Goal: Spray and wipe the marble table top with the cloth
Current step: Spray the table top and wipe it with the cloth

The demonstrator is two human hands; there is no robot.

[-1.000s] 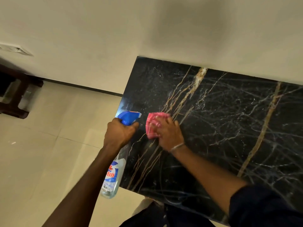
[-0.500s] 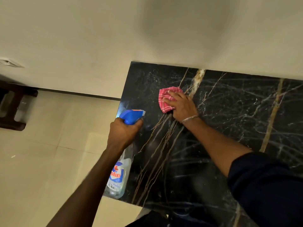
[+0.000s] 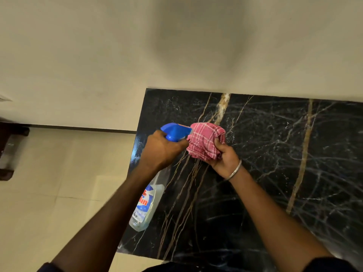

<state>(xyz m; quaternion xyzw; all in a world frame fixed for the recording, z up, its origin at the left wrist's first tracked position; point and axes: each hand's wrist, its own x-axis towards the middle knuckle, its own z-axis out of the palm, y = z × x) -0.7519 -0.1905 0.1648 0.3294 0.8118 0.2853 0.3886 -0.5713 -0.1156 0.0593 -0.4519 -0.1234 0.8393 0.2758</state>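
Observation:
The black marble table top [image 3: 275,173] with gold and white veins fills the right half of the view, its far edge against the wall. My left hand [image 3: 161,150] grips the clear spray bottle [image 3: 146,205] by its blue trigger head, with the nozzle pointing right at the cloth. My right hand [image 3: 222,158] holds the bunched pink checked cloth [image 3: 204,141] lifted off the marble, palm turned up, right in front of the nozzle. Fine droplets speckle the marble near the far left corner.
A cream wall [image 3: 176,46] rises behind the table. Beige floor tiles [image 3: 59,183] lie to the left of the table's left edge. A dark wooden piece of furniture [image 3: 9,150] stands at the far left on the floor.
My right hand has stopped wiping, lifted the cloth off the marble and turned it up toward the nozzle. My left hand has raised the bottle up and right to meet the cloth.

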